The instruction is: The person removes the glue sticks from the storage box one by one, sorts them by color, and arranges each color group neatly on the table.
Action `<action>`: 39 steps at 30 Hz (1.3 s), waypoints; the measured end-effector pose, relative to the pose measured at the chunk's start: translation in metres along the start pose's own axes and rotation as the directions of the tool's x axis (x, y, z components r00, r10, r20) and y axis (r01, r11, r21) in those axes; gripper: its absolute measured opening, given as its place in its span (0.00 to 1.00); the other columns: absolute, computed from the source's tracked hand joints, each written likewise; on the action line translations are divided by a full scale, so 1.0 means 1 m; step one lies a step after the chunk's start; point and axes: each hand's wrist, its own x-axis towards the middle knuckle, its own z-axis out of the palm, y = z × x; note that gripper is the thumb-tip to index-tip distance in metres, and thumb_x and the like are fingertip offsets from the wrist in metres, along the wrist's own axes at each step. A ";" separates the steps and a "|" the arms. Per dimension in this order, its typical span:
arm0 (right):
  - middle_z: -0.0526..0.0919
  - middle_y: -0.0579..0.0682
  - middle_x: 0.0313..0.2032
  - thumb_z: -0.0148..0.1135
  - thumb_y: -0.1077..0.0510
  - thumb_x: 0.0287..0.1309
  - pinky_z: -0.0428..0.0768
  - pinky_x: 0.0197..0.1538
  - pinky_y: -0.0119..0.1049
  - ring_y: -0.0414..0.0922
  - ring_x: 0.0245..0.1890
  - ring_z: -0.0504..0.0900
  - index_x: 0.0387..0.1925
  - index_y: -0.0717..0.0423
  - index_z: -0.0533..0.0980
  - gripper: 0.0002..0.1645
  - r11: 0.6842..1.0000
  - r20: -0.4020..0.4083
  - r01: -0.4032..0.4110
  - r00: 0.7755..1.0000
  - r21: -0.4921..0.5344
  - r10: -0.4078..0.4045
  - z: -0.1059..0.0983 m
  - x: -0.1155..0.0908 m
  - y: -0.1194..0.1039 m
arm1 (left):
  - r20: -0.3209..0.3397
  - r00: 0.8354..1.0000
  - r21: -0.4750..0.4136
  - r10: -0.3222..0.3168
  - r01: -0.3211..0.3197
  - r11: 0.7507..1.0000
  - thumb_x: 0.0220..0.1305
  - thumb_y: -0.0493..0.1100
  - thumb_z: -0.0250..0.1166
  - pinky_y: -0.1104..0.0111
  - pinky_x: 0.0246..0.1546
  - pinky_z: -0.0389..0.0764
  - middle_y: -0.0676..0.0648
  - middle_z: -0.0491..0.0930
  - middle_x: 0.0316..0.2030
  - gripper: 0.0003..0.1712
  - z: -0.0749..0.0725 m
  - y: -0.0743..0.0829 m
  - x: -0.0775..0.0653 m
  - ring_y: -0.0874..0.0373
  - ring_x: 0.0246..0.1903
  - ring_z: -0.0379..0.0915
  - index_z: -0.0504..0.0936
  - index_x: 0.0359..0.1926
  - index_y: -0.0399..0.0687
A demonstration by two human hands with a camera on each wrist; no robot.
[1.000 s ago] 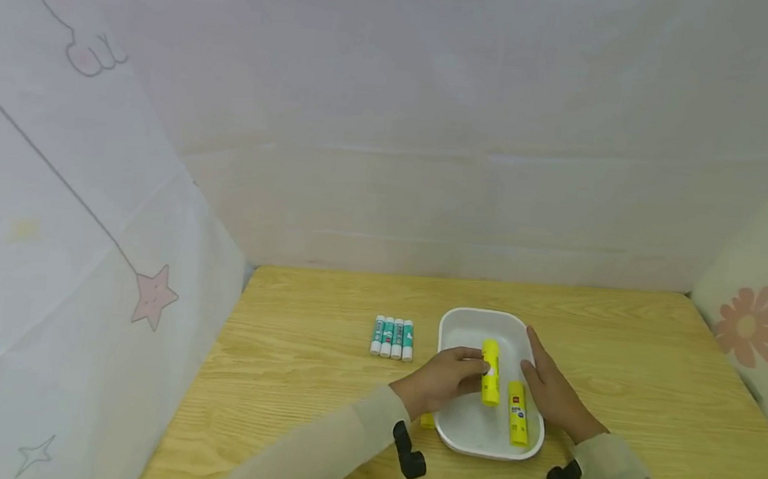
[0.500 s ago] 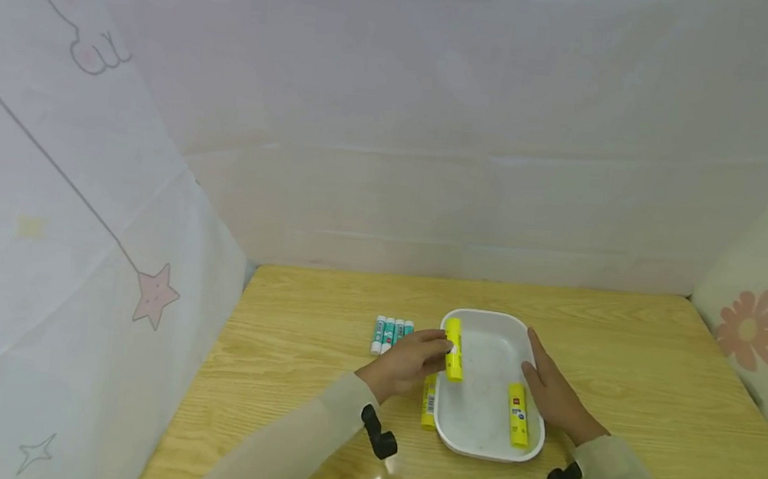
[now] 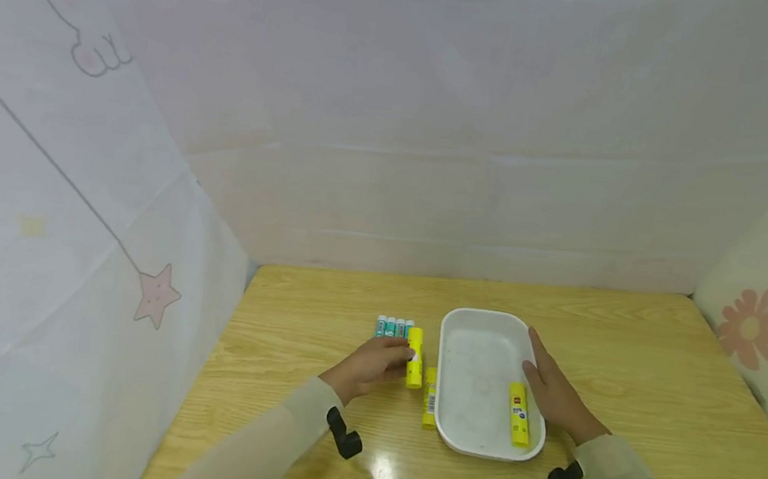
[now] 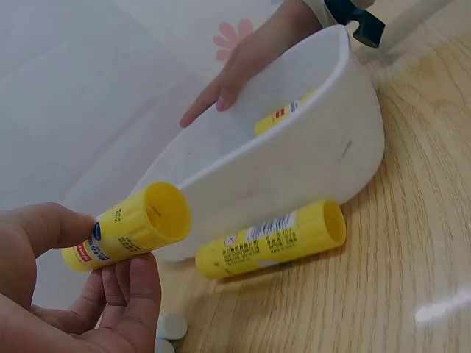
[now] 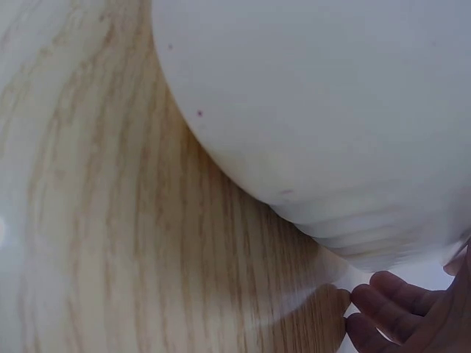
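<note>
In the head view my left hand (image 3: 375, 366) pinches a yellow glue stick (image 3: 416, 358) between thumb and fingers, above the table left of a white tray (image 3: 468, 444). The left wrist view shows that glue stick's hollow end (image 4: 168, 212) facing the camera. A second yellow glue stick (image 4: 276, 243) lies on the table against the tray's left outer wall. Another yellow glue stick (image 3: 518, 414) lies inside the tray, near its right wall. My right hand (image 3: 557, 391) rests with extended fingers on the tray's right rim; in the right wrist view its fingers (image 5: 390, 309) show at the lower right.
Several small green-and-white sticks (image 3: 390, 327) stand side by side on the table behind my left hand, which partly hides them. The wooden table (image 3: 308, 302) is bounded by fabric walls at the back and sides.
My left hand has carried the yellow glue stick leftward from over the tray to beyond its left side. The glue stick beside the tray has come into view. My right hand stays in place.
</note>
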 end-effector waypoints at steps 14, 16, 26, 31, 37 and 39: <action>0.34 0.57 0.76 0.36 0.52 0.78 0.44 0.71 0.62 0.61 0.74 0.39 0.76 0.44 0.28 0.39 1.000 0.004 -0.023 1.000 0.001 0.023 0.001 0.001 -0.003 | -0.025 0.990 0.176 -0.136 0.139 0.975 0.65 0.44 0.66 0.61 0.49 0.82 0.42 0.77 0.50 0.32 -0.016 -0.016 -0.007 0.53 0.46 0.77 0.69 0.64 0.33; 0.34 0.57 0.76 0.36 0.53 0.78 0.44 0.71 0.62 0.61 0.74 0.39 0.76 0.45 0.28 0.39 1.000 0.004 -0.022 1.000 0.002 0.022 0.001 0.001 -0.003 | -0.022 0.990 0.174 -0.140 0.142 0.974 0.65 0.43 0.66 0.60 0.48 0.82 0.42 0.77 0.49 0.30 -0.016 -0.018 -0.009 0.53 0.45 0.78 0.69 0.64 0.33; 0.34 0.58 0.76 0.36 0.53 0.78 0.44 0.71 0.63 0.61 0.74 0.38 0.76 0.45 0.28 0.39 1.000 0.000 -0.020 1.000 0.002 0.020 0.003 0.000 -0.002 | -0.026 0.990 0.199 -0.141 0.143 0.969 0.63 0.39 0.67 0.59 0.45 0.84 0.40 0.77 0.45 0.26 -0.011 -0.028 -0.016 0.51 0.41 0.79 0.70 0.58 0.31; 0.34 0.57 0.76 0.37 0.53 0.78 0.44 0.71 0.62 0.61 0.74 0.38 0.76 0.45 0.28 0.39 1.000 0.001 -0.021 1.000 0.004 0.021 0.004 0.002 -0.003 | -0.048 0.990 0.225 -0.135 0.142 0.964 0.63 0.40 0.68 0.60 0.44 0.84 0.41 0.78 0.44 0.26 -0.007 -0.027 -0.018 0.51 0.41 0.81 0.71 0.57 0.32; 0.34 0.58 0.76 0.36 0.52 0.78 0.44 0.71 0.63 0.61 0.74 0.39 0.76 0.45 0.28 0.39 1.000 0.013 -0.015 1.000 0.002 0.015 0.003 0.003 -0.006 | -0.068 0.989 0.249 -0.134 0.147 0.957 0.62 0.40 0.68 0.59 0.45 0.84 0.41 0.77 0.44 0.25 -0.002 -0.027 -0.016 0.51 0.40 0.81 0.71 0.56 0.32; 0.34 0.58 0.76 0.36 0.52 0.78 0.44 0.71 0.63 0.62 0.74 0.39 0.76 0.45 0.28 0.38 1.000 0.015 -0.017 1.000 0.002 0.017 0.003 0.003 -0.007 | -0.077 0.988 0.253 -0.135 0.151 0.956 0.62 0.39 0.68 0.59 0.44 0.84 0.41 0.77 0.44 0.24 -0.001 -0.027 -0.015 0.51 0.40 0.80 0.71 0.55 0.32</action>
